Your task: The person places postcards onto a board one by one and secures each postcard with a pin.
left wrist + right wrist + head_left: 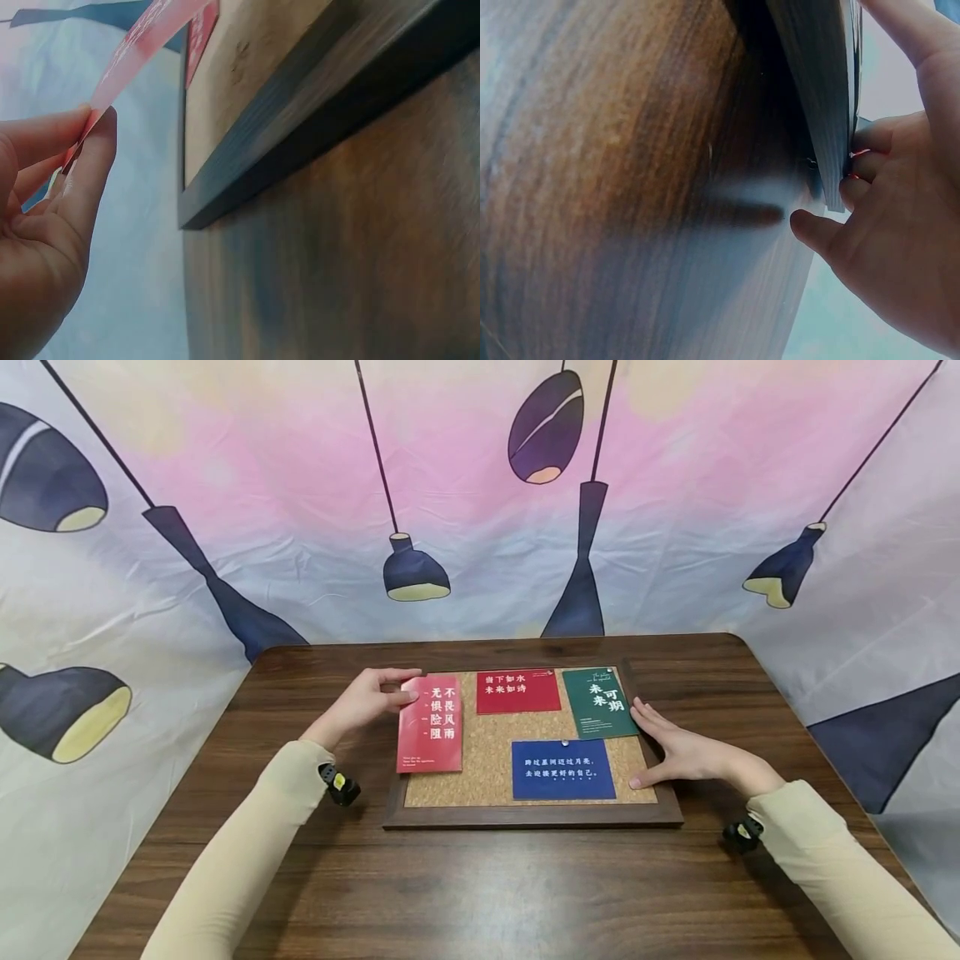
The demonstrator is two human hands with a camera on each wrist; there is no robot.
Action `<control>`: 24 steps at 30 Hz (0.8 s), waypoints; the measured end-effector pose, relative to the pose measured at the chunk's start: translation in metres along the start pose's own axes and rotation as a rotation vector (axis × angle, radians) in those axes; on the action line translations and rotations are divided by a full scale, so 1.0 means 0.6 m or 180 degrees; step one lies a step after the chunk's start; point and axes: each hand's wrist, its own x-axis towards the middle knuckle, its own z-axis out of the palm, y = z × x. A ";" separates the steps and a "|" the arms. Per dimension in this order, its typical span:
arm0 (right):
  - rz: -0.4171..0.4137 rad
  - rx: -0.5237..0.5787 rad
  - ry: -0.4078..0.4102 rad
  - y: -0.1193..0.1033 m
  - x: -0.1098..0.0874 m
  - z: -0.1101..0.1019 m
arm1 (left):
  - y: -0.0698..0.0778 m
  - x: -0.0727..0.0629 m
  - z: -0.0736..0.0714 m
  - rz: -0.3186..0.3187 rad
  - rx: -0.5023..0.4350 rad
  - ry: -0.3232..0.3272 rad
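Note:
My left hand (367, 697) pinches a pinkish-red card (429, 745) with white characters by its upper left edge. In the left wrist view this card (135, 64) is between thumb and fingertips, lifted above the board. My right hand (690, 753) rests on the right side of a framed corkboard (480, 760), its thumb on the cork and its fingertips by a green card (592, 714). In the right wrist view some fingers touch the frame's side (829, 135). Also on the cork are a red card (517, 700) and a blue card (562, 783).
The corkboard's dark wooden frame (525, 817) lies flat on a brown wood-grain table (480, 893). Silver pins show at the green and blue cards' top edges. Behind the table hangs a cloth (480, 468) printed with lamps.

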 end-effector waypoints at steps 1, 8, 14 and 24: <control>0.0001 -0.0001 0.0001 0.000 0.000 0.000 | -0.002 0.001 0.005 -0.0009 -0.0005 0.0000; 0.0008 0.0004 -0.0017 -0.002 0.000 -0.001 | -0.010 0.000 0.037 -0.0052 0.0067 0.0005; 0.0018 -0.0011 -0.0005 -0.001 -0.001 -0.003 | -0.016 0.002 0.053 -0.0119 0.0132 0.0006; 0.0018 -0.0029 -0.0025 0.002 0.001 -0.002 | -0.023 -0.005 0.063 -0.0050 0.0425 0.0048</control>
